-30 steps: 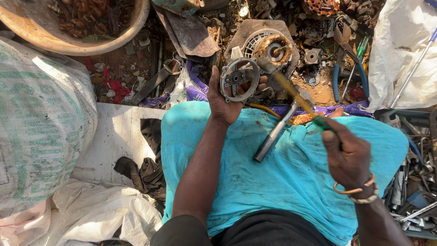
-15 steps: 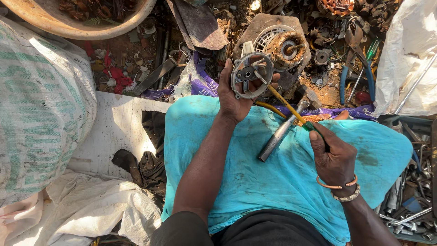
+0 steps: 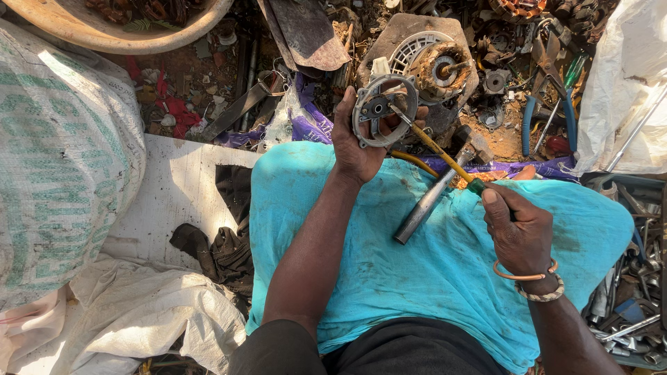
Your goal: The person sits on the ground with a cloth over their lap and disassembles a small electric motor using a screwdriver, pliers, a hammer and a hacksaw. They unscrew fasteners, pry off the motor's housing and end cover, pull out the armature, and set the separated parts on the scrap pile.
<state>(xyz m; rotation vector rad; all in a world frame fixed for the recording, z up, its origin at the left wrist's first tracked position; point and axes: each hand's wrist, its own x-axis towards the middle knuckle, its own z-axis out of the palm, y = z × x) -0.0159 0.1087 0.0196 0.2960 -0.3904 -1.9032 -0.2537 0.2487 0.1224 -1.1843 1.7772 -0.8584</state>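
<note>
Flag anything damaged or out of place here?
The motor on the ground is stripped open, its rusty core bare. A hammer lies loose across the turquoise cloth. Left hand holds the round metal housing; right hand holds a screwdriver to it.

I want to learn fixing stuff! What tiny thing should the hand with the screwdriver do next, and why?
Probably turn the screwdriver a little. Its tip already sits at the middle of the round metal part, which the left hand holds up steady, and the right hand has a grip on the handle. I cannot see a screw head clearly.
</note>
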